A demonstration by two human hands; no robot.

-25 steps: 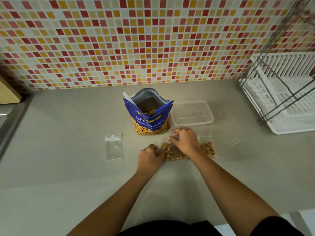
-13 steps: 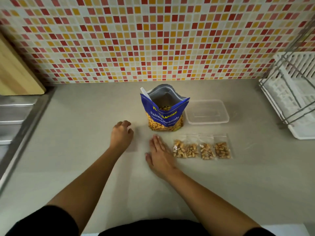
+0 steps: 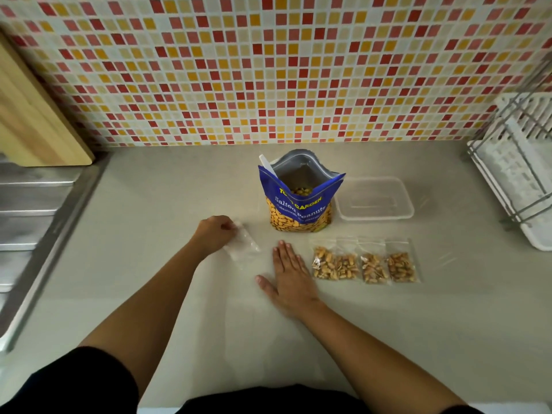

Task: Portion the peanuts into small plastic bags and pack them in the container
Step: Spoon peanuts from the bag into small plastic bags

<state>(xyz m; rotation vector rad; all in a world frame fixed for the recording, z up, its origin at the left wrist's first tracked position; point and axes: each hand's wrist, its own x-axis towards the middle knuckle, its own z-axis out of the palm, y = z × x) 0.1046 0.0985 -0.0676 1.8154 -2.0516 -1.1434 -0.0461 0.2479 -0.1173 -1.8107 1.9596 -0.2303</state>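
Note:
A blue bag of salted peanuts (image 3: 300,201) stands open at the middle of the counter. Right of it lies an empty clear plastic container (image 3: 375,200). In front of these, several small plastic bags filled with peanuts (image 3: 365,264) lie in a row. My left hand (image 3: 213,233) pinches an empty small clear bag (image 3: 243,248) left of the peanut bag and holds it a little off the counter. My right hand (image 3: 288,277) lies flat on the counter with straight fingers, just left of the filled bags.
A white dish rack (image 3: 519,174) with a wire frame stands at the right edge. A steel sink drainboard (image 3: 33,210) runs along the left, with a wooden board (image 3: 33,115) leaning behind it. The tiled wall (image 3: 268,70) closes the back.
My hands left the filled bags. The left hand reached left and picked up the empty bag. The right hand came to rest flat on the counter. My view shifted left.

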